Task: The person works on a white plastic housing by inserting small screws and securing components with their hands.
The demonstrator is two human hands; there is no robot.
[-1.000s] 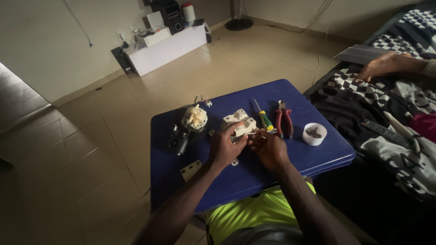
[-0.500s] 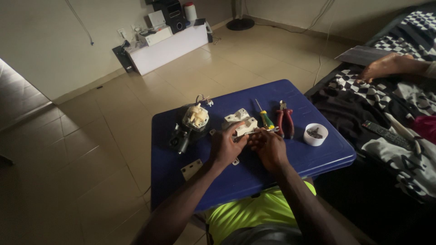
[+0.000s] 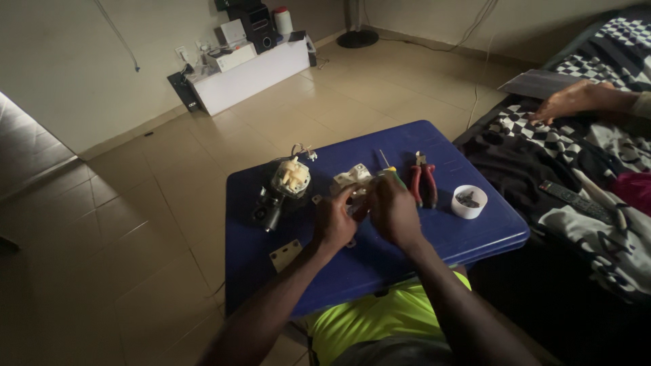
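holding a small cream plastic part between both hands over the middle of the blue table. left hand curled around its near-left side, fingers closed on it; right hand closed over the near-right side, thumb and fingertips pinching toward the same piece. looks like a light, rigid moulded housing, probably brittle at thin tabs and clips. smooth plastic, so likely slippy under a loose pinch. best gripped on the thicker body edges, not the tabs. part sits at the fingertips, far side of both palms, mostly hidden by them.

just left: motor assembly with cream top and loose wires. just right: green-handled screwdriver, then red-handled pliers, then small white cup of dark bits, screws by the look. small flat plate on near-left of table.
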